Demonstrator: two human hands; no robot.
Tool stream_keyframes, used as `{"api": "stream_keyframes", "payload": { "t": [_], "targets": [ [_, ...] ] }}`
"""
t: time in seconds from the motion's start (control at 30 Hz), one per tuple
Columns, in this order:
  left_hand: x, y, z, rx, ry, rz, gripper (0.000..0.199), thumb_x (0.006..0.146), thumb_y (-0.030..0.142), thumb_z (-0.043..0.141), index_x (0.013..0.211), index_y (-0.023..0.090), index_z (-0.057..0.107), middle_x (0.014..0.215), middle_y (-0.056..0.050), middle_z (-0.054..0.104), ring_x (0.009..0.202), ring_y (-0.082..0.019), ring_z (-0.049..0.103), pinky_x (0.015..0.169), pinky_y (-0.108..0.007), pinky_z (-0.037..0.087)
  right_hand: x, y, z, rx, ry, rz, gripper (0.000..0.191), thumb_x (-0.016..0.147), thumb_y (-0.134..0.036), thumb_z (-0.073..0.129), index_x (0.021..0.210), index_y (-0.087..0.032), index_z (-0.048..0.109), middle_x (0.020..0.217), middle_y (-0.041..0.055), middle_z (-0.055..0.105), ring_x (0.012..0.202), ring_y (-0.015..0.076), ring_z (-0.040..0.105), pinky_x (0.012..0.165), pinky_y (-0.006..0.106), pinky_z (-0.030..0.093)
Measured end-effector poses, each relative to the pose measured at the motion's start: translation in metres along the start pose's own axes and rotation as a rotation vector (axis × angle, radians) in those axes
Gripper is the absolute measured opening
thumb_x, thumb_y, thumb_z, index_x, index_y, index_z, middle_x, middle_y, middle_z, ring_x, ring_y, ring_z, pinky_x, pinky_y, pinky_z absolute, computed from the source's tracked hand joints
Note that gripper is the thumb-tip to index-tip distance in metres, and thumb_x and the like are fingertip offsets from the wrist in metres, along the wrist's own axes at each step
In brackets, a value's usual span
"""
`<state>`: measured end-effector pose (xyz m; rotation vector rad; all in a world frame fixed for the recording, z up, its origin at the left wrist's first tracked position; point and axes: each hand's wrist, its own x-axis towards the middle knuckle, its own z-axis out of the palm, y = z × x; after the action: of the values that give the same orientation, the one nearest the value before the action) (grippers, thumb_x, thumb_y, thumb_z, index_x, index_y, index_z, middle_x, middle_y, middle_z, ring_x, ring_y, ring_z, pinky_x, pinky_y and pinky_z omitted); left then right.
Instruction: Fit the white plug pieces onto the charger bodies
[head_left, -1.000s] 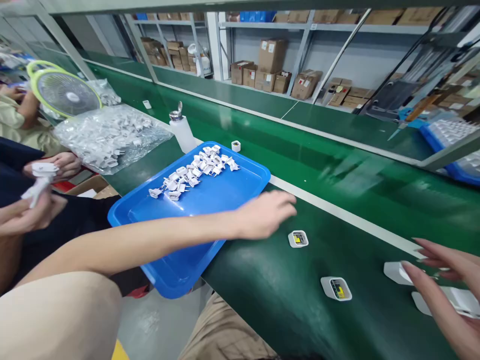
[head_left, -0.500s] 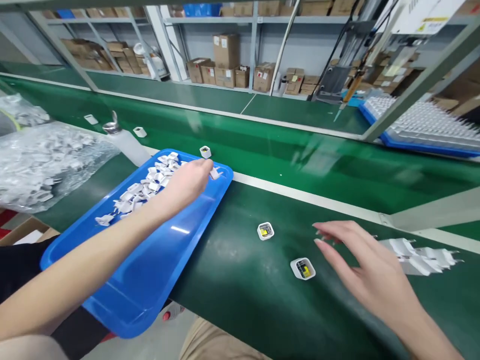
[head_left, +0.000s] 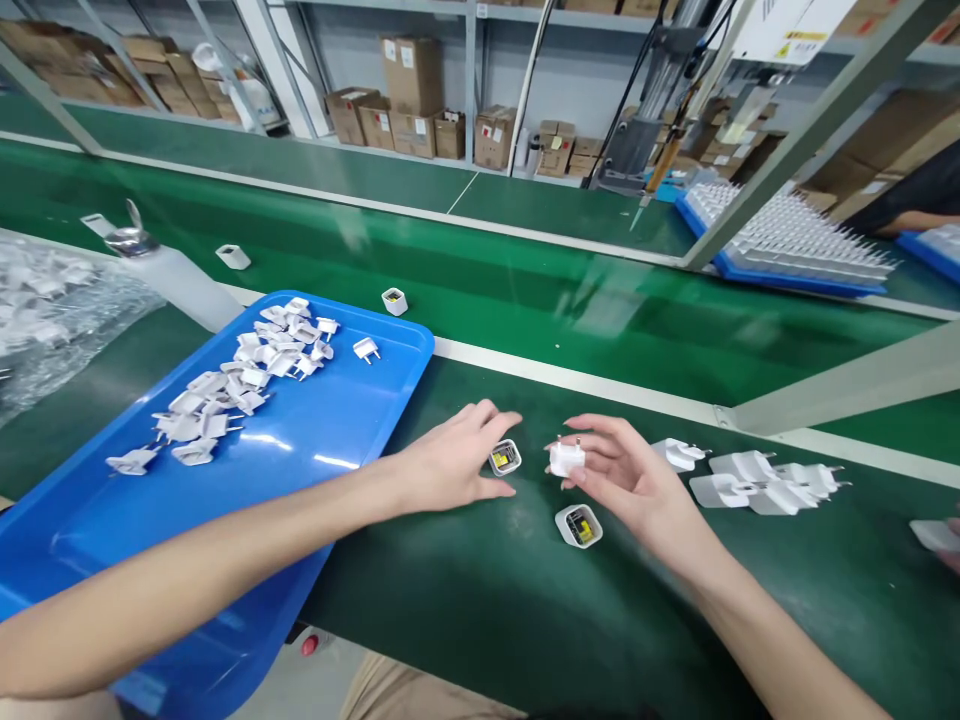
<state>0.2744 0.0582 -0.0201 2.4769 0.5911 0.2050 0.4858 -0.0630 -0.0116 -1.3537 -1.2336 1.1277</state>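
My right hand holds a white two-pin plug cap between thumb and fingers, its pins pointing up. My left hand is open above the green work surface, thumb and fingers spread beside a white charger housing with yellow and dark parts inside. It does not seem to grip that housing. A second open charger housing lies just below my right hand. Left of my hands, the blue tray carries a heap of loose plug caps, with a single cap apart near its far corner.
White plugs stand grouped right of my right hand. Two more housings, one and another, rest along the back ledge. A white bottle and a plastic bag of parts are at left. Part of another person's hand shows at right.
My left hand has come from the tray's far corner to the housing and opened. My right hand, empty before, has moved left and now holds a plug cap. The view has shifted.
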Motion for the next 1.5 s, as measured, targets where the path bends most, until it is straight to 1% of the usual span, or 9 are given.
{"api": "stream_keyframes", "payload": {
  "t": [0.1, 0.17, 0.3, 0.43, 0.53, 0.73, 1.03, 1.4, 1.5],
  "targets": [
    [0.012, -0.009, 0.004, -0.001, -0.15, -0.088, 0.029, 0.086, 0.033, 0.072, 0.109, 0.021, 0.059, 0.106, -0.004, 0.064, 0.1, -0.023, 0.067, 0.087, -0.035, 0.053, 0.006, 0.006, -0.005, -0.067, 0.029, -0.051, 0.029, 0.09, -0.041, 0.073, 0.113, -0.025, 0.065, 0.114, 0.0069, 0.069, 0.101, 0.0213, 0.071, 0.092, 0.039, 0.063],
    [0.023, -0.003, 0.011, 0.037, -0.169, -0.169, 0.027, 0.085, 0.04, 0.071, 0.099, 0.021, 0.058, 0.103, -0.005, 0.067, 0.094, -0.026, 0.07, 0.078, -0.036, 0.053, 0.008, 0.01, -0.006, -0.145, 0.057, -0.109, 0.021, 0.092, -0.041, 0.072, 0.106, -0.025, 0.07, 0.114, 0.0062, 0.067, 0.101, 0.02, 0.07, 0.092, 0.037, 0.062],
    [0.041, 0.02, 0.028, 0.106, -0.142, -0.295, 0.038, 0.087, 0.049, 0.063, 0.109, 0.02, 0.052, 0.096, -0.01, 0.074, 0.087, -0.038, 0.074, 0.066, -0.04, 0.052, 0.006, 0.014, -0.005, -0.41, 0.169, -0.205, 0.017, 0.093, -0.042, 0.07, 0.099, -0.026, 0.073, 0.106, 0.0048, 0.063, 0.098, 0.0191, 0.065, 0.085, 0.035, 0.059],
    [0.045, 0.026, 0.037, 0.129, -0.122, -0.338, 0.047, 0.087, 0.055, 0.061, 0.116, 0.02, 0.049, 0.088, -0.009, 0.075, 0.085, -0.039, 0.075, 0.064, -0.039, 0.051, 0.006, 0.019, 0.0, -0.585, 0.182, -0.172, 0.016, 0.099, -0.039, 0.063, 0.099, -0.024, 0.069, 0.088, 0.0026, 0.063, 0.081, 0.0175, 0.06, 0.074, 0.033, 0.053],
    [0.043, 0.021, 0.036, 0.05, -0.152, -0.34, 0.052, 0.081, 0.064, 0.067, 0.108, 0.022, 0.051, 0.09, -0.007, 0.075, 0.089, -0.036, 0.074, 0.063, -0.035, 0.049, 0.008, 0.023, 0.004, -0.693, 0.127, -0.213, 0.013, 0.101, -0.033, 0.059, 0.096, -0.023, 0.063, 0.082, 0.0013, 0.062, 0.078, 0.0176, 0.056, 0.072, 0.033, 0.049],
    [0.041, 0.009, 0.033, -0.183, -0.198, -0.338, 0.029, 0.084, 0.044, 0.072, 0.092, 0.025, 0.051, 0.084, 0.002, 0.073, 0.081, -0.024, 0.072, 0.059, -0.029, 0.04, 0.01, 0.025, 0.003, -0.825, 0.053, -0.361, 0.005, 0.103, -0.023, 0.055, 0.102, -0.021, 0.06, 0.088, 0.0028, 0.065, 0.08, 0.0178, 0.052, 0.074, 0.035, 0.046],
    [0.041, 0.011, 0.04, -0.031, -0.177, -0.285, 0.026, 0.091, 0.047, 0.062, 0.093, 0.025, 0.049, 0.081, 0.002, 0.073, 0.078, -0.027, 0.073, 0.055, -0.031, 0.031, 0.006, 0.027, 0.008, -1.036, -0.012, -0.433, 0.014, 0.102, -0.01, 0.048, 0.104, -0.018, 0.059, 0.091, 0.0055, 0.064, 0.08, 0.0178, 0.05, 0.072, 0.035, 0.041],
    [0.038, 0.014, 0.043, 0.016, -0.165, -0.276, 0.028, 0.094, 0.049, 0.058, 0.104, 0.023, 0.053, 0.09, -0.003, 0.075, 0.088, -0.033, 0.074, 0.062, -0.035, 0.046, 0.012, 0.021, 0.01, -1.08, -0.122, -0.378, 0.022, 0.099, -0.006, 0.04, 0.092, -0.019, 0.055, 0.084, 0.0034, 0.058, 0.075, 0.0182, 0.045, 0.071, 0.032, 0.041],
    [0.04, 0.018, 0.028, 0.046, -0.27, -0.244, 0.038, 0.088, 0.05, 0.066, 0.112, 0.022, 0.054, 0.099, -0.006, 0.075, 0.093, -0.033, 0.074, 0.065, -0.035, 0.05, 0.014, 0.021, 0.009, -1.199, -0.112, -0.451, 0.022, 0.098, -0.006, 0.04, 0.093, -0.018, 0.058, 0.082, 0.0041, 0.059, 0.076, 0.0191, 0.046, 0.072, 0.032, 0.041]
  ]
}}
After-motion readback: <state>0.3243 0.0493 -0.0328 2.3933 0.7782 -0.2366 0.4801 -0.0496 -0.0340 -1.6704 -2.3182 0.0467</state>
